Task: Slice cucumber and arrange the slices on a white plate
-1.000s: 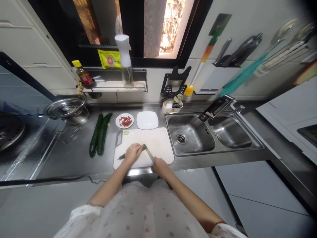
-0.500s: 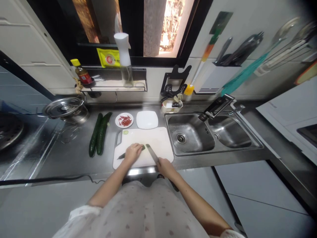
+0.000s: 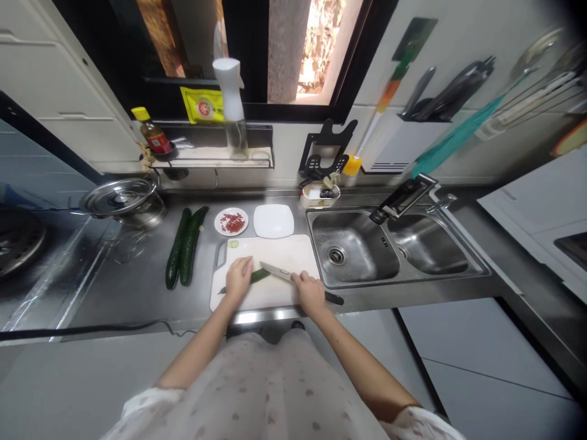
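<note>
On the white cutting board (image 3: 293, 247), my left hand (image 3: 239, 279) rests around a dark green cucumber piece (image 3: 260, 275), its fingers bent over the left part. My right hand (image 3: 310, 292) grips a knife (image 3: 276, 271), whose blade points left and lies just above the piece's right end. The knife's black handle sticks out to the right of that hand. Pale green slices (image 3: 233, 244) sit at the board's upper left. Beyond the board are a white plate of chopped red bits (image 3: 221, 229) and a bare white square dish (image 3: 274, 220).
Two whole cucumbers (image 3: 188, 253) lie left of the board, with a lidded steel pot (image 3: 153, 215) behind them. A double sink (image 3: 353, 247) with a black faucet (image 3: 398, 199) adjoins the board on the right. A shelf behind holds a spray bottle (image 3: 233, 107) and a sauce bottle (image 3: 157, 139).
The knife has turned from a steep slant to a flatter one, its tip now further left. My left hand has shifted slightly left, uncovering more of the cucumber piece.
</note>
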{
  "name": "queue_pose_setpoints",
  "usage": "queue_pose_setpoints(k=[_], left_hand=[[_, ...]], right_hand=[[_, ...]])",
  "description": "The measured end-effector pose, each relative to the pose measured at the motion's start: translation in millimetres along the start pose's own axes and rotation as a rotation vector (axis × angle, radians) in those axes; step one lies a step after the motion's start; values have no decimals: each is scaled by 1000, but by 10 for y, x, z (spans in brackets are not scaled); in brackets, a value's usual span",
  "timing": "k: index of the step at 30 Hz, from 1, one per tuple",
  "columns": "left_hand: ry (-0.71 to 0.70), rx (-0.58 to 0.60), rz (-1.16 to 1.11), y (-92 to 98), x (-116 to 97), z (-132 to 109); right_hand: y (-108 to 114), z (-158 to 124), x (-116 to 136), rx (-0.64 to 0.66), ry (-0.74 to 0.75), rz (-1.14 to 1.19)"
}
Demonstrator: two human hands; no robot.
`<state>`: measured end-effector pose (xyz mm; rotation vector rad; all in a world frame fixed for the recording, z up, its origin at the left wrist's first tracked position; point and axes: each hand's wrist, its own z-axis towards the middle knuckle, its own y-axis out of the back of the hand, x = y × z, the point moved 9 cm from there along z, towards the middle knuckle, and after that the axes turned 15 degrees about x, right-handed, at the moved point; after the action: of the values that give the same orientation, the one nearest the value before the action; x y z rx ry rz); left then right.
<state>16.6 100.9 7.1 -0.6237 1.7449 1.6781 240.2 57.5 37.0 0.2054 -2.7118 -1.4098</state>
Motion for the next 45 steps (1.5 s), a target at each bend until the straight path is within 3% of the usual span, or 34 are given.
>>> queue_pose_setpoints(k=[2, 5, 11, 15, 25, 30, 38, 41, 45], left_hand=[[2, -2, -39, 65, -12, 62], [-30, 91, -54, 69, -128, 176], [-202, 376, -32, -106, -592, 243], [-216, 489, 5, -205, -737, 231], [-196, 500, -81, -262, -770, 273], [-16, 356, -137, -137, -476, 340], [282, 50, -200, 105, 484, 460], [365, 4, -202, 150, 753, 487], [430, -20, -183, 201, 925, 569]], right_hand=[[36, 6, 0, -48, 19, -14], [79, 18, 25, -112, 69, -26], [165, 10, 130, -209, 174, -43], [176, 0, 174, -239, 216, -51], [87, -9, 163, -242, 222, -65], [38, -6, 13, -213, 162, -70], [-31, 25, -187, -162, 91, -31], [-35, 39, -209, -158, 81, -23], [-26, 43, -233, -184, 78, -4]])
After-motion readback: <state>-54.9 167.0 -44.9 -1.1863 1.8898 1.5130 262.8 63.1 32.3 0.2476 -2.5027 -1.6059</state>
